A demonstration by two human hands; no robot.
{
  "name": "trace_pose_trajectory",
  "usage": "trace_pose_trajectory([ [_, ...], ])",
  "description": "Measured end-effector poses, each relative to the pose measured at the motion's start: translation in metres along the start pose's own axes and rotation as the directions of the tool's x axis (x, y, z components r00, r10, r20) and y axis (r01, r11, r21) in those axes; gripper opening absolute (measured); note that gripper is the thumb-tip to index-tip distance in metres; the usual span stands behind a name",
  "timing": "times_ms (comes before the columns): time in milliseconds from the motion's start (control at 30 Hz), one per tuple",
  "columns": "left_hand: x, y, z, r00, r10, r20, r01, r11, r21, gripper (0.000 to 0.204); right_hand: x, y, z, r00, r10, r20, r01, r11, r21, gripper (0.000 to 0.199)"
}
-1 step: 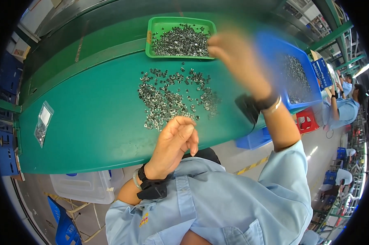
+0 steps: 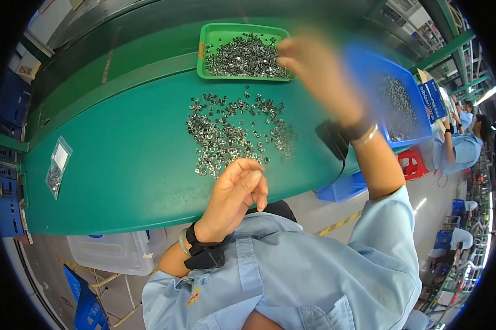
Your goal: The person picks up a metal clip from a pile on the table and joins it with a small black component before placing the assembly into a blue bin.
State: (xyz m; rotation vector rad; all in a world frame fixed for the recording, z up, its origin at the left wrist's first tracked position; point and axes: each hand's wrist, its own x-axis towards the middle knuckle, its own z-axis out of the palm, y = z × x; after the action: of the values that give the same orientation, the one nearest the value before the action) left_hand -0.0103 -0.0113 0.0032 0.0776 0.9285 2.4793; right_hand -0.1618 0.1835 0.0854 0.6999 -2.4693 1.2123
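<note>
Small silver-and-dark square metal pieces [image 2: 220, 140] lie loosely heaped on the green tabletop [image 2: 121, 165]. Just in front of this heap is my left hand [image 2: 238, 190], fingers curled inward and thumb bent over them; whatever it holds, if anything, is hidden. Behind the heap, a bright green tray [image 2: 203, 52] holds many more such pieces. My right hand [image 2: 308, 60] reaches to the tray's right end, thumb and fingertips at its rim. The hand is blurred, and I cannot make out whether its fingers grip a piece.
A blue bin [image 2: 421, 104] with a pile of small metal parts stands to the right. A clear plastic bag [image 2: 58, 165] with small parts lies at the left. Below the table's edge are a translucent plastic box [image 2: 110, 253] and a red stool [image 2: 413, 164]. People work farther right.
</note>
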Motion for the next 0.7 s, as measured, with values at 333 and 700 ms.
trace_pose_trajectory([
  [333,-0.004,0.003,-0.013,0.981,-0.101,0.164,0.114,0.991,-0.073,0.014,0.028,0.016,0.037,0.705,-0.382,0.597,0.678,0.609,-0.411,0.012],
  [700,-0.005,0.003,-0.015,0.970,-0.127,0.205,0.133,0.991,-0.015,0.014,0.038,0.028,0.038,0.616,-0.348,0.707,0.745,0.548,-0.380,0.008],
])
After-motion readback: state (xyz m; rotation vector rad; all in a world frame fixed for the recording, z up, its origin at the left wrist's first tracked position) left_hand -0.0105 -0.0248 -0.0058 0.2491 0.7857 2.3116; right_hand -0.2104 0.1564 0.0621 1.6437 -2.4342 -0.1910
